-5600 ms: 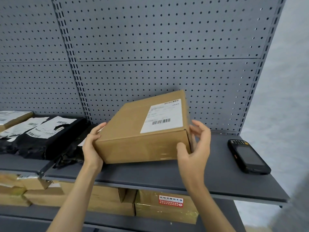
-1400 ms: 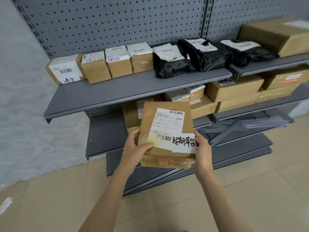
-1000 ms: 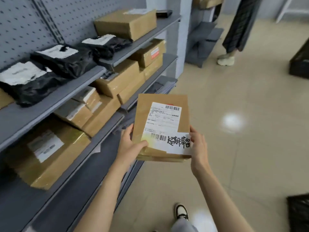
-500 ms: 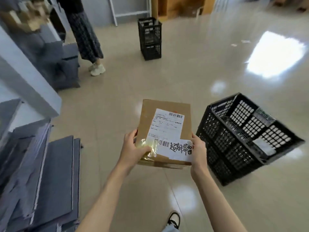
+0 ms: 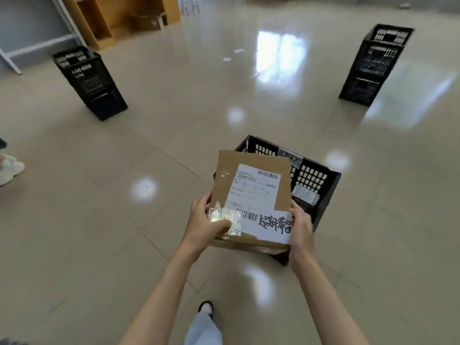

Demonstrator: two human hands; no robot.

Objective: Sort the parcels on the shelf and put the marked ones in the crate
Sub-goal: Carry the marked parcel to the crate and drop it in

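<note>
We hold a flat cardboard parcel [image 5: 251, 195] in both hands above the tiled floor [image 5: 124, 220]. Our left hand [image 5: 207, 226] grips its near left corner, thumb curled over the shiny tape on top, fingers underneath. Our right hand [image 5: 300, 226] clasps the near right edge, with the thumb against the side. The parcel carries a white shipping label [image 5: 254, 189] with barcodes, and a white slip with black handwritten characters [image 5: 275, 224] along its near edge.

Just behind and below the parcel stands a black slatted plastic crate [image 5: 316, 180], partly hidden by it. In the crate we can see a small pale wrapped item [image 5: 305, 196] against the right wall; the rest of its inside is covered. Its far rim bears a dark label [image 5: 288, 155].

Well apart, a tall black crate [image 5: 90, 82] stands far left and another [image 5: 373, 63] far right; their contents cannot be made out.
</note>
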